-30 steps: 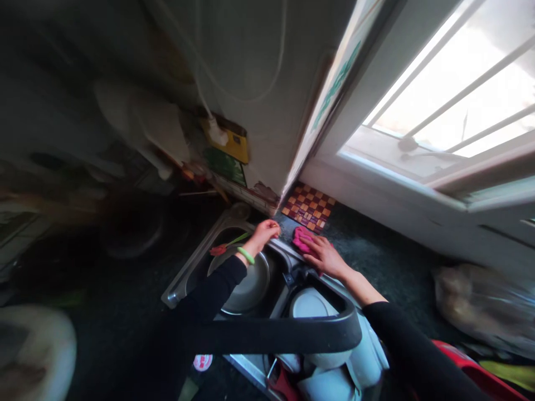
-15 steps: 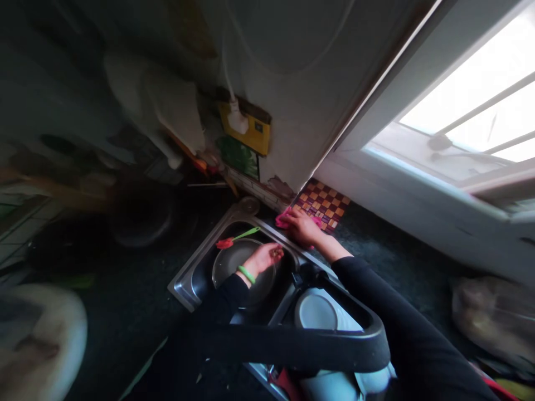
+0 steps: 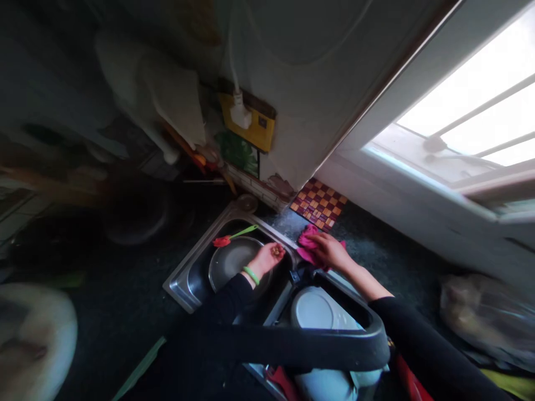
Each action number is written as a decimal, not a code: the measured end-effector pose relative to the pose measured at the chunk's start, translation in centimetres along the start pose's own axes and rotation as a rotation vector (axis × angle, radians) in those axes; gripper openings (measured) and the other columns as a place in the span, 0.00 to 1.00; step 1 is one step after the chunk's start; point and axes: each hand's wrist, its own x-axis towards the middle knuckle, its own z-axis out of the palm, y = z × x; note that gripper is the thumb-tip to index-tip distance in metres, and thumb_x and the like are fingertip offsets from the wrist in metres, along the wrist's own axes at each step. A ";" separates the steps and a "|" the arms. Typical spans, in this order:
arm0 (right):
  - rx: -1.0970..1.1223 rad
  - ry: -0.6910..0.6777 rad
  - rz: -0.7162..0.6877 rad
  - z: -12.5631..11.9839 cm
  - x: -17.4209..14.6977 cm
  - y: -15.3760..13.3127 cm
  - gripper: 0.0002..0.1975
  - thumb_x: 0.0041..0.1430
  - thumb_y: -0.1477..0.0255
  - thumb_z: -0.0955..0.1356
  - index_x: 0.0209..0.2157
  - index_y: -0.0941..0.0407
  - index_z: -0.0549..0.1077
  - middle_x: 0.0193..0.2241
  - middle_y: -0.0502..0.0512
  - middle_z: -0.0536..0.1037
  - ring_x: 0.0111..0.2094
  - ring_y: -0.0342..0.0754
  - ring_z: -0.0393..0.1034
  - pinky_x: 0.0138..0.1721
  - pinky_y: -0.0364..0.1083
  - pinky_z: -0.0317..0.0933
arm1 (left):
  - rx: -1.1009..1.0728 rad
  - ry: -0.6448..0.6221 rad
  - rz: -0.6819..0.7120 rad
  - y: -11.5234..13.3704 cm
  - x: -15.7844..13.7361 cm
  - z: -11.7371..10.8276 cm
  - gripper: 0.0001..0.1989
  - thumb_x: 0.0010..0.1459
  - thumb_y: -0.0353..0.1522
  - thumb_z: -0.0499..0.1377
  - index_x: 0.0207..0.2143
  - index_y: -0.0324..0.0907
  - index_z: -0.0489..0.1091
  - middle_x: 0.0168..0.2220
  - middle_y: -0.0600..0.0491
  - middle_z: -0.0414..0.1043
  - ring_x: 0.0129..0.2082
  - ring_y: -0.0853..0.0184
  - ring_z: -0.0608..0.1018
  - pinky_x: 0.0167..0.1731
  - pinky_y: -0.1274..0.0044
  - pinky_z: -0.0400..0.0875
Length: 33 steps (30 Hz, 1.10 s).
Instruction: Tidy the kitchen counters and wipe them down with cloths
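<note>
My left hand [image 3: 266, 259], a green bangle at its wrist, is cupped palm up over the right side of the sink basin [image 3: 196, 278]. Small brownish bits [image 3: 276, 252] lie in its curled fingers; what they are is too small to tell. A crumpled pink cloth [image 3: 308, 245] is under my right hand [image 3: 333, 252], whose fingers grip it against the counter behind the sink's rim. Below my left hand a round grey pan [image 3: 234, 259] sits in the basin. A brush with a red head and green handle [image 3: 236, 236] lies across the pan's far side.
A black-rimmed rack [image 3: 309, 346] with pale bowls [image 3: 313, 309] stands over the near side of the sink. Behind my right hand lies a checkered mat [image 3: 320, 203]. A plugged yellow socket [image 3: 254, 125] is on the wall. At the right rests a filled plastic bag [image 3: 480, 314].
My right hand has drawn the pink cloth back from the mat, nearer to me and slightly rightward, leaving a wet-looking patch visible. My left hand stays cupped over the basin.
</note>
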 end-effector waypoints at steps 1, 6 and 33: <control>-0.018 -0.017 -0.015 0.4 0.1 -0.3 0.21 0.61 0.76 0.67 0.54 0.54 0.78 0.49 0.60 0.80 0.50 0.55 0.75 0.54 0.52 0.69 | -0.002 0.008 0.010 -0.1 0.0 0.0 0.10 0.62 0.22 0.56 0.28 0.35 0.72 0.24 0.50 0.74 0.25 0.69 0.79 0.30 0.80 0.76; -0.013 -0.099 -0.080 2.0 1.9 -2.3 0.24 0.59 0.81 0.67 0.55 0.51 0.78 0.49 0.57 0.81 0.51 0.52 0.76 0.54 0.49 0.69 | 0.029 0.065 0.085 -0.7 0.3 0.1 0.08 0.61 0.22 0.59 0.28 0.36 0.71 0.23 0.52 0.73 0.25 0.71 0.77 0.32 0.79 0.77; 0.016 0.040 -0.439 2.6 2.1 0.6 0.18 0.69 0.73 0.64 0.56 0.51 0.77 0.56 0.64 0.76 0.52 0.56 0.72 0.51 0.56 0.70 | 0.149 -0.090 0.149 -1.7 0.5 -0.5 0.10 0.63 0.24 0.61 0.27 0.36 0.72 0.25 0.51 0.76 0.28 0.70 0.79 0.38 0.76 0.77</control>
